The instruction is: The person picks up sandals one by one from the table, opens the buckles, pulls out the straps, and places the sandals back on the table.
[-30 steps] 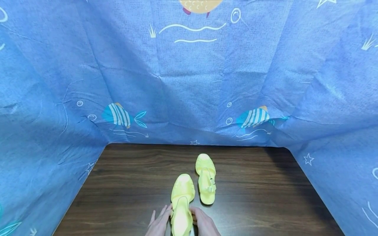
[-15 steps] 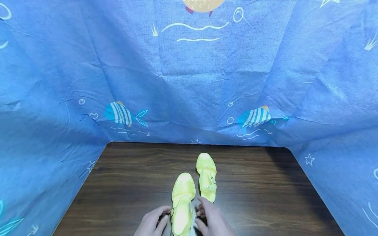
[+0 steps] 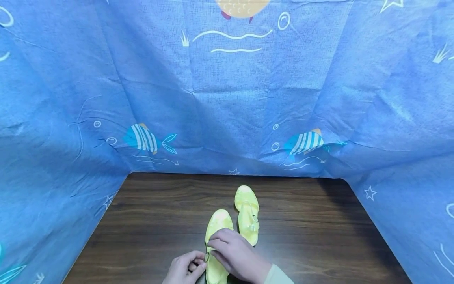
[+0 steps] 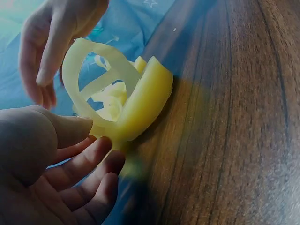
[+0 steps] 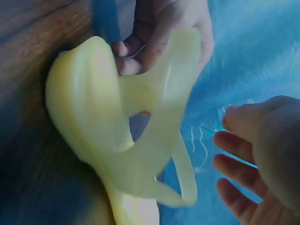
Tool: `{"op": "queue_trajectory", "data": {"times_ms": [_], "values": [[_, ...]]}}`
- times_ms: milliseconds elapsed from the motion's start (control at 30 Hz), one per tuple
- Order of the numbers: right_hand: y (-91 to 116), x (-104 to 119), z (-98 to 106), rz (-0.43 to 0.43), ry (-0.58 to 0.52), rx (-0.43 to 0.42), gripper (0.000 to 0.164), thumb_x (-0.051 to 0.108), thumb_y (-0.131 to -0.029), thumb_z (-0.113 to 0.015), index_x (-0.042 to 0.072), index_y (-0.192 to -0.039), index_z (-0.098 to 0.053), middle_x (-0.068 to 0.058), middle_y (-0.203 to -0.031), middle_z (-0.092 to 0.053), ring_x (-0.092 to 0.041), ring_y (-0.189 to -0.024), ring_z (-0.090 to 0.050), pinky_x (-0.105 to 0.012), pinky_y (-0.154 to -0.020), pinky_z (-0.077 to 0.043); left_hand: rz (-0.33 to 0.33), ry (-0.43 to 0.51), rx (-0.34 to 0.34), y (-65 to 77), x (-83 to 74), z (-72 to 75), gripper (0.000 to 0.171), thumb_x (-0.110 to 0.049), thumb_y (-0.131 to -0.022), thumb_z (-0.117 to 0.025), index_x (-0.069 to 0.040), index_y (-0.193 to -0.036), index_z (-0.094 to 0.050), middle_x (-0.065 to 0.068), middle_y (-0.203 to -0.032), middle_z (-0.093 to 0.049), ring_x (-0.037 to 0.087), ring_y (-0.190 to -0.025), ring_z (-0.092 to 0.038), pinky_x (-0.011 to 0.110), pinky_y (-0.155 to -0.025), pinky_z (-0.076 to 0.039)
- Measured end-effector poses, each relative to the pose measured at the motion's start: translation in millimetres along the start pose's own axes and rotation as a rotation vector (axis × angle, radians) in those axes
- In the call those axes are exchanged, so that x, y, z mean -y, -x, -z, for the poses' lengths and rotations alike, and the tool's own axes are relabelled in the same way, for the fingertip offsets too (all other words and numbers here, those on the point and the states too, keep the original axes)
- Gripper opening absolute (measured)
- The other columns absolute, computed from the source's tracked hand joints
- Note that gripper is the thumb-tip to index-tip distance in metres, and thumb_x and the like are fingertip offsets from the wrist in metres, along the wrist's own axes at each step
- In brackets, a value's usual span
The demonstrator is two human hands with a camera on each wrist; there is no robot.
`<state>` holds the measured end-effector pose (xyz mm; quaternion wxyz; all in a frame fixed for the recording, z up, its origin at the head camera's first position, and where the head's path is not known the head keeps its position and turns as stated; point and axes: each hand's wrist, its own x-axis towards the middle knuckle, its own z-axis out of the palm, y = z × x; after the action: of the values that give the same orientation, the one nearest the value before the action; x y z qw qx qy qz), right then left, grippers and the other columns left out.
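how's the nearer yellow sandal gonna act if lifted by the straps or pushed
The straps would probably bend, being thin and open-looped. The sandal seems likely light for its size, given those gaps. Being long and low, it likely won't roll.

The near sandal [image 5: 84, 98] looks like moulded soft plastic, smooth and semi-glossy, its heel opaque; its strap [image 5: 180, 79] is translucent, with a waxy sheen. Its buckle [image 3: 207, 256] looks like metal, though small. The far sandal [image 3: 246, 217] has the same smooth, shiny plastic look. The table [image 3: 170, 213] shows wood grain under a low satin gloss; the backdrop [image 3: 227, 98] is creased cloth with a faint sheen; the sleeve [image 3: 278, 275] is matt fabric.
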<state>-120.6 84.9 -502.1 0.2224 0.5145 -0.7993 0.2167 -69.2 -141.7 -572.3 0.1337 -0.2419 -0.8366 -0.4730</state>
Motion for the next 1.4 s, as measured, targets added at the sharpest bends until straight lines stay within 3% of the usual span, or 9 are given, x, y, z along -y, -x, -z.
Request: {"op": "queue_trajectory", "data": {"times_ms": [100, 200, 333, 500, 733, 1067, 1400], "values": [[-9, 3, -9, 0.015, 0.046, 0.126, 0.012, 0.016, -0.096, -0.075, 0.020, -0.108, -0.075, 0.012, -0.106, -0.068, -0.005, -0.102, -0.065, -0.018, -0.089, -0.051, 0.000, 0.001, -0.018, 1.4, 2.2, -1.0, 0.014, -0.002, -0.087, -0.078, -0.009, -0.098, -0.072, -0.003, -0.083, -0.069, -0.009, -0.073, -0.059, 0.012, -0.058, -0.051], [-15, 5, -16, 0.003, 0.096, 0.251, 0.007, 0.021, -0.096, -0.076, 0.027, -0.099, -0.075, 0.018, -0.090, -0.062, 0.001, -0.088, -0.060, -0.012, -0.074, -0.043, 0.023, -0.002, -0.013, 2.8, 2.7, -1.0, 0.013, -0.003, -0.088, -0.077, -0.010, -0.096, -0.070, -0.002, -0.084, -0.068, -0.009, -0.074, -0.058, 0.014, -0.058, -0.051], [-18, 4, -19, -0.010, 0.129, 0.343, 0.015, 0.018, -0.087, -0.080, 0.032, -0.089, -0.073, 0.021, -0.076, -0.053, 0.004, -0.076, -0.054, -0.011, -0.063, -0.030, 0.076, 0.003, 0.001, 4.4, 2.2, -1.5, 0.010, -0.005, -0.089, -0.077, -0.009, -0.096, -0.071, -0.004, -0.083, -0.070, -0.011, -0.072, -0.057, 0.015, -0.058, -0.050], [-21, 1, -16, 0.009, 0.111, 0.379, 0.026, 0.007, -0.080, -0.081, 0.031, -0.078, -0.070, 0.019, -0.071, -0.053, 0.004, -0.069, -0.054, -0.013, -0.060, -0.035, 0.144, 0.033, 0.003, 3.8, -0.6, -2.2, 0.007, -0.007, -0.089, -0.077, -0.009, -0.094, -0.074, -0.008, -0.081, -0.072, -0.011, -0.068, -0.057, 0.014, -0.057, -0.051], [-29, 4, -11, -0.025, 0.107, 0.458, 0.032, 0.001, -0.075, -0.082, 0.031, -0.070, -0.069, 0.016, -0.072, -0.055, 0.004, -0.058, -0.047, -0.011, -0.050, -0.034, 0.140, 0.027, -0.006, 2.6, -2.4, -2.7, 0.005, -0.007, -0.089, -0.076, -0.010, -0.092, -0.074, -0.006, -0.078, -0.071, -0.011, -0.066, -0.057, 0.013, -0.056, -0.050], [-33, 7, -11, -0.159, 0.048, 0.552, 0.028, 0.007, -0.079, -0.082, 0.035, -0.083, -0.081, 0.018, -0.075, -0.054, 0.006, -0.064, -0.046, -0.011, -0.054, -0.037, 0.104, 0.017, -0.050, 2.3, -1.3, -6.9, 0.009, -0.004, -0.086, -0.077, -0.012, -0.088, -0.073, -0.009, -0.076, -0.071, -0.012, -0.065, -0.056, 0.011, -0.055, -0.048], [-33, 8, -11, -0.178, 0.065, 0.573, 0.028, 0.010, -0.080, -0.082, 0.037, -0.089, -0.082, 0.020, -0.078, -0.056, 0.007, -0.065, -0.048, -0.012, -0.054, -0.039, 0.131, 0.018, -0.057, 1.9, -4.0, -8.3, 0.011, -0.003, -0.084, -0.076, -0.013, -0.086, -0.074, -0.012, -0.074, -0.071, -0.014, -0.063, -0.055, 0.011, -0.054, -0.048]]}}
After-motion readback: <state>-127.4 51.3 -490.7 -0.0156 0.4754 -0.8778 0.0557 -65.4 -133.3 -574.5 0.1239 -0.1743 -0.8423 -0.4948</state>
